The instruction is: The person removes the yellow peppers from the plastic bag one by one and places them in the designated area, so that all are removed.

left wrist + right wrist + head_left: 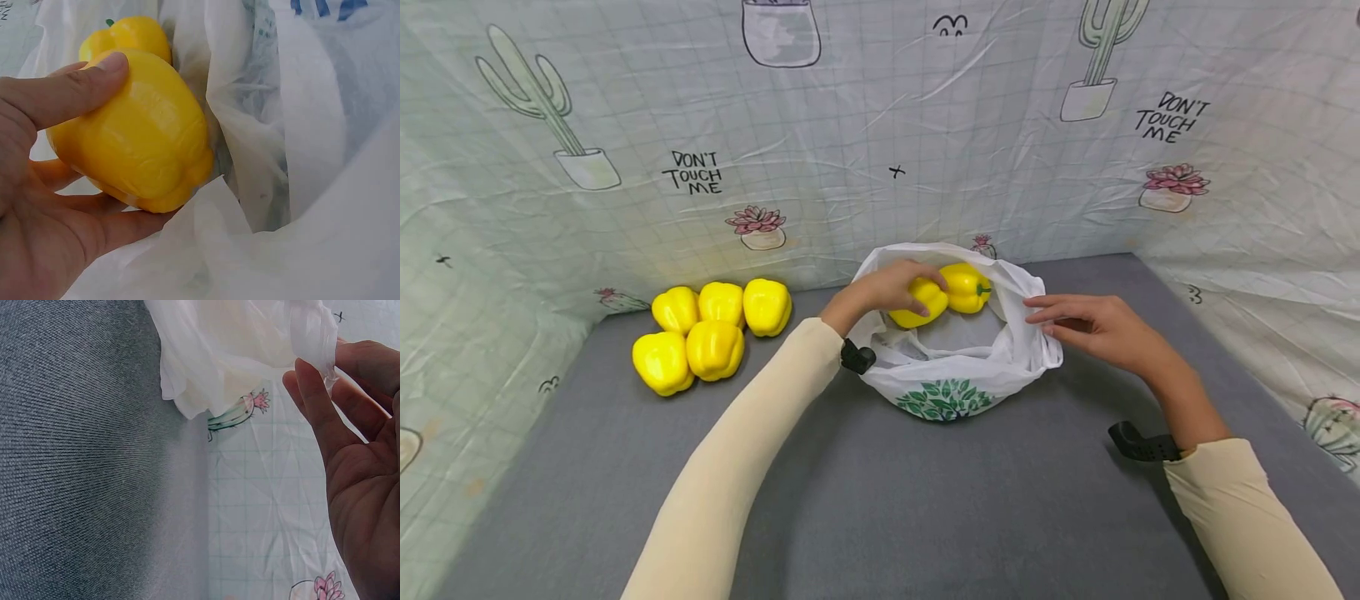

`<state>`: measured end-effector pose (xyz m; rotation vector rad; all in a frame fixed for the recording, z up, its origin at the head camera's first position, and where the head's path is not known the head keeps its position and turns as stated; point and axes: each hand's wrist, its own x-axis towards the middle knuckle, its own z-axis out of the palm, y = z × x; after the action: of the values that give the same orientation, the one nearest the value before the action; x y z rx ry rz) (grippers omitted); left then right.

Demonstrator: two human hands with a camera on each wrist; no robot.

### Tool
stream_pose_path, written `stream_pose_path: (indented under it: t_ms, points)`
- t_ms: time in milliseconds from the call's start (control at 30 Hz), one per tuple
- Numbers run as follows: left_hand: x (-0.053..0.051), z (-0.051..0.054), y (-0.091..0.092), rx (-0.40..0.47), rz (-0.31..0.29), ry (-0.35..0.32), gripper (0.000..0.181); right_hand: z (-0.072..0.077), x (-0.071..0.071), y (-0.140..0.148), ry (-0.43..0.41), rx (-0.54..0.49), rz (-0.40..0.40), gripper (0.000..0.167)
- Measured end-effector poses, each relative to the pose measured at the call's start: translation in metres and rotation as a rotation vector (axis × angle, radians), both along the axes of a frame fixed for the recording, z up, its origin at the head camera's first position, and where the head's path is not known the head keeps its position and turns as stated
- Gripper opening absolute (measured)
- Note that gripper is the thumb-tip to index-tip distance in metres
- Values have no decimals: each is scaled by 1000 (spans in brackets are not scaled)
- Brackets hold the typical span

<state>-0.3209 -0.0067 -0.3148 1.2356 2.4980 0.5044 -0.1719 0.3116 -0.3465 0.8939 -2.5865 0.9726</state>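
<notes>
A white plastic bag [1007, 377] with a green leaf print lies with its mouth spread wide. Inside it, my left hand [891, 286] grips a yellow bell pepper [925, 300], thumb on top and fingers underneath, as the left wrist view shows. Another yellow bell pepper [966, 292], with a green stem, rests in the bag beside the held one. My right hand [1105, 329] pinches the bag's right rim [315, 337] between fingertips and thumb. Part of the held pepper is covered by my left fingers.
Several yellow bell peppers [715, 346] sit grouped on the grey table [970, 508], left of the bag. A white cloth backdrop [850, 125] printed with cactus drawings stands behind the table and along its sides.
</notes>
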Motion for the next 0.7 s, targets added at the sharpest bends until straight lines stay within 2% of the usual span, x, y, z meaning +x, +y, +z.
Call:
stream_pose_path:
  t_ms: [267,700]
  points:
    - [3,1,-4,127,-34,-11,43,-1,-1,-1,7,0,-10,32]
    - [14,13,-12,251,-19,-19,43,-2,0,0,27,15,-14,32]
